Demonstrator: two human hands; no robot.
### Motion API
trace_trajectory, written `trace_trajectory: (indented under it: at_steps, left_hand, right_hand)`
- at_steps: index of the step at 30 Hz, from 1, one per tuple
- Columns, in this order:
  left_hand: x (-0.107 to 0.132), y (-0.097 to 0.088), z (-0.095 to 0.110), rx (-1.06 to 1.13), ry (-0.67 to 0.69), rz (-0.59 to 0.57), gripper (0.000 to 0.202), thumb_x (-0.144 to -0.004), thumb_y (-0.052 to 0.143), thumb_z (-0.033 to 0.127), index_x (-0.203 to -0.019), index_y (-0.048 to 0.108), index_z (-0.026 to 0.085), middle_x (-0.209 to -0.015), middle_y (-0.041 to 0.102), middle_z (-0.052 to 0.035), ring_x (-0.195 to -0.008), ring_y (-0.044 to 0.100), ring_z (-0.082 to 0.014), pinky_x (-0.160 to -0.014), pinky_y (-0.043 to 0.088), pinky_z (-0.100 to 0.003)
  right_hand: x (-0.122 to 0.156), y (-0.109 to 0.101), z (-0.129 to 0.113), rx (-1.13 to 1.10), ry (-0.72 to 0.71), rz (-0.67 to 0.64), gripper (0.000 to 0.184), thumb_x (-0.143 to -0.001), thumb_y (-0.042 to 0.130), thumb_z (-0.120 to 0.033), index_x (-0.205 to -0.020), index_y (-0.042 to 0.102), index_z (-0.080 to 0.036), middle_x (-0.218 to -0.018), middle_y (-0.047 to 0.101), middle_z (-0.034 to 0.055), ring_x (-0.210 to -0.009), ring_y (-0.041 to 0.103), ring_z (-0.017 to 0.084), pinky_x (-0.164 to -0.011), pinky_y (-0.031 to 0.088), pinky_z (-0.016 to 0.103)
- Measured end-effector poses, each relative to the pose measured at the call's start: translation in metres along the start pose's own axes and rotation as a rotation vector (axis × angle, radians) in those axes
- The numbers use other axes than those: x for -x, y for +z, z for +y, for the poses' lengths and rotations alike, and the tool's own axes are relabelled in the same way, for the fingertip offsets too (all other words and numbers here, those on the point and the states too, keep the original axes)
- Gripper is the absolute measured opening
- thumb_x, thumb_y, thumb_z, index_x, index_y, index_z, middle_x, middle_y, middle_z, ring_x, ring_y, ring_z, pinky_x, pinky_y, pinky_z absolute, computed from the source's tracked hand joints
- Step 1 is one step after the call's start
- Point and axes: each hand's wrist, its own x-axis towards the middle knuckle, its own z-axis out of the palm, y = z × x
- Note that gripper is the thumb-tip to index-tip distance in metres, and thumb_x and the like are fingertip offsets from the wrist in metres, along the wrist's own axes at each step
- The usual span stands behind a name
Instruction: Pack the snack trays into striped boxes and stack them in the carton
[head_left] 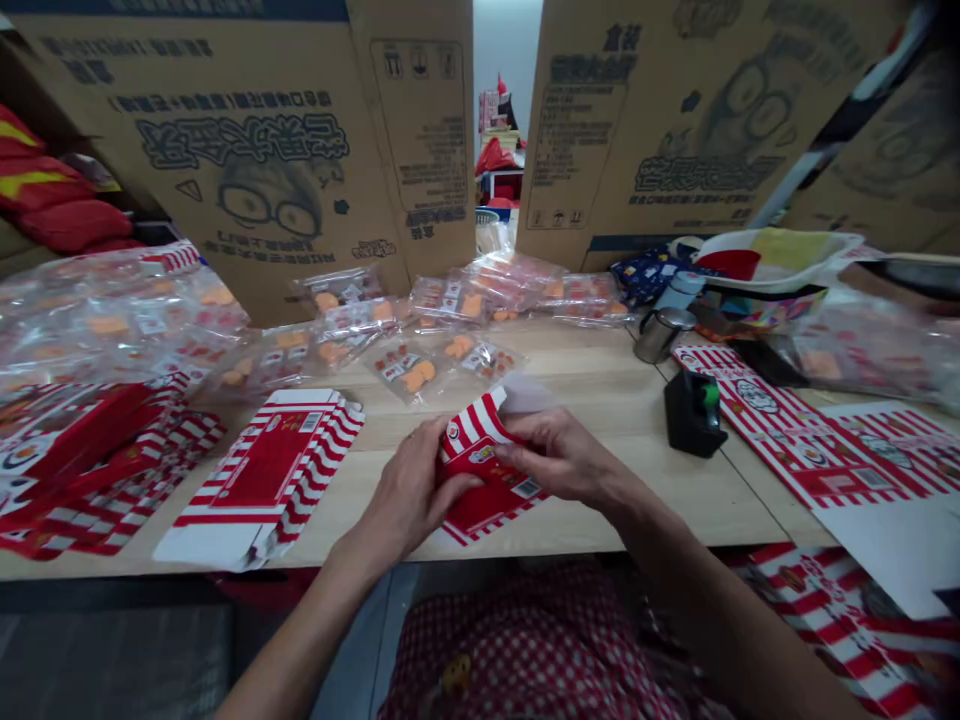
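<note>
A red-and-white striped carton point(487, 495) is between my two hands near the table's front edge, its striped top part raised. My left hand point(412, 485) grips its left side, thumb across the red face. On the right, my right hand point(559, 450) pinches the upper edge with thumb and fingers; the fingers behind the card are hidden. A stack of flattened striped cartons point(259, 465) lies to the left of my left hand. Just beyond the carton are clear packets with orange pieces point(416, 375).
More clear packets point(112, 320) are heaped at the left above piled red cartons point(82, 480). Large cardboard boxes point(300, 150) stand along the back. At the right are a black tape dispenser point(694, 415), a metal cup point(664, 335), a white basin point(795, 245) and flat striped card sheets point(817, 440).
</note>
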Motion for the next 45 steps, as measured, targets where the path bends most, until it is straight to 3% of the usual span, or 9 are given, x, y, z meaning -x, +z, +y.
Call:
trace_trajectory:
  at_steps: [4,9,12,16,19,27,37,41,45]
  left_hand:
    - [-0.001,0.004,0.006,0.127,-0.081,-0.019,0.025,-0.100,0.054,0.032,-0.122,0.055,0.021,-0.092,0.071,-0.0028,-0.073,0.066,-0.0159,-0.069,0.052,-0.026]
    - [-0.004,0.001,0.022,0.227,-0.019,-0.187,0.042,-0.101,0.050,0.032,-0.140,0.049,0.017,-0.133,0.064,-0.0141,-0.118,0.063,-0.0235,-0.099,0.050,-0.032]
    - [-0.006,0.003,0.028,0.341,-0.146,-0.198,0.029,-0.102,0.047,0.033,-0.111,0.067,0.014,-0.089,0.072,-0.0056,-0.078,0.067,-0.0165,-0.072,0.051,-0.023]
    - [-0.010,0.005,0.031,0.507,-0.381,0.054,0.025,-0.095,0.059,0.036,-0.090,0.070,0.014,-0.076,0.069,-0.0013,-0.065,0.060,-0.0128,-0.060,0.046,-0.019]
    - [-0.012,0.011,0.038,0.608,-0.517,0.293,0.023,-0.092,0.063,0.037,-0.092,0.070,0.016,-0.081,0.070,-0.0015,-0.073,0.063,-0.0148,-0.066,0.050,-0.020]
    - [-0.003,0.049,0.062,0.673,-0.531,0.265,0.030,-0.097,0.057,0.041,-0.096,0.072,0.015,-0.075,0.069,-0.0019,-0.070,0.059,-0.0147,-0.067,0.050,-0.021]
    - [0.018,0.107,0.033,0.158,-0.296,0.399,0.029,-0.100,0.047,0.038,-0.086,0.063,0.019,-0.065,0.066,-0.0021,-0.055,0.062,-0.0153,-0.056,0.046,-0.024]
    - [0.025,0.104,0.031,0.282,-0.367,0.337,0.029,-0.103,0.043,0.035,-0.094,0.065,0.019,-0.071,0.071,-0.0023,-0.058,0.066,-0.0155,-0.058,0.047,-0.024]
    - [0.027,0.090,0.027,0.472,-0.497,0.280,0.032,-0.103,0.045,0.042,-0.121,0.060,0.019,-0.108,0.074,-0.0072,-0.097,0.071,-0.0196,-0.084,0.054,-0.028]
  right_hand:
    - [0.004,-0.007,-0.005,0.144,-0.107,0.054,0.027,-0.092,0.050,-0.024,-0.073,0.069,-0.017,-0.067,0.061,-0.0002,-0.060,0.046,0.012,-0.055,0.036,0.024]
    - [0.001,-0.017,-0.003,0.074,-0.156,-0.085,0.023,-0.094,0.052,-0.025,-0.077,0.065,-0.016,-0.069,0.060,-0.0001,-0.061,0.049,0.012,-0.056,0.038,0.024]
    - [-0.003,-0.020,-0.003,0.165,-0.254,-0.076,0.019,-0.093,0.053,-0.021,-0.078,0.064,-0.017,-0.072,0.060,0.0009,-0.064,0.051,0.013,-0.059,0.039,0.025]
    - [-0.001,-0.012,0.007,0.233,-0.249,0.508,0.012,-0.093,0.055,-0.023,-0.090,0.066,-0.020,-0.081,0.067,0.0027,-0.079,0.061,0.018,-0.077,0.047,0.031]
    - [0.000,0.004,0.027,-0.131,-0.032,0.907,0.025,-0.099,0.048,-0.040,-0.104,0.065,-0.022,-0.095,0.073,0.0051,-0.090,0.066,0.021,-0.082,0.050,0.035]
    - [-0.015,0.026,0.074,-0.596,0.199,0.988,0.048,-0.090,0.054,-0.062,-0.064,0.050,-0.022,-0.054,0.054,-0.0035,-0.048,0.047,0.013,-0.050,0.042,0.026]
    - [-0.021,0.007,0.079,-0.199,0.177,1.058,0.052,-0.095,0.046,-0.056,-0.056,0.033,-0.025,-0.049,0.034,-0.0060,-0.049,0.029,0.011,-0.049,0.025,0.030]
    - [-0.013,0.011,0.074,-0.182,0.153,1.000,0.029,-0.099,0.045,-0.046,-0.090,0.056,-0.021,-0.063,0.049,-0.0044,-0.055,0.044,0.014,-0.054,0.036,0.028]
    - [0.015,0.030,0.075,-0.263,0.160,0.847,0.046,-0.100,0.045,-0.039,-0.144,0.038,-0.028,-0.090,0.067,0.0007,-0.069,0.062,0.017,-0.066,0.051,0.031]
